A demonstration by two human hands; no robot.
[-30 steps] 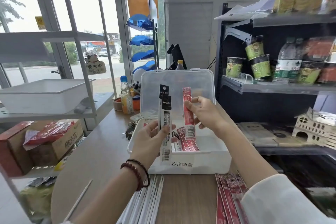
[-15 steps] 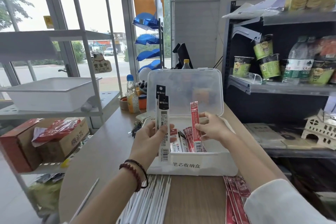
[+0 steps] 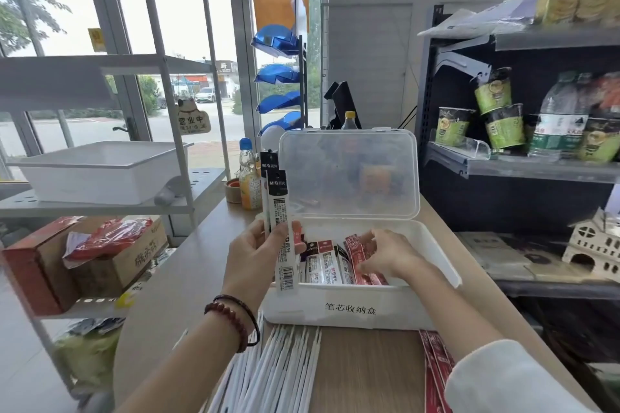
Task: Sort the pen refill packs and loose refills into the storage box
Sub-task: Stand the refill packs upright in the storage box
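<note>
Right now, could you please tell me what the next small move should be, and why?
Probably release the red refill pack and withdraw the right hand: it already lies in the white plastic storage box beside other packs, while the left hand holds black-topped refill packs waiting upright.

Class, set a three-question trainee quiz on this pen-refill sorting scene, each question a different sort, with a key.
1. True or false: the storage box has its lid closed.
2. Multiple choice: the left hand holds A) black-and-white refill packs, B) a bottle, C) nothing.
3. Fill in: the right hand is inside the box, on the ___-coloured packs.

Key: 1 false, the lid stands open; 2 A; 3 red. Loose white refills lie on the table in front of the box.
</note>
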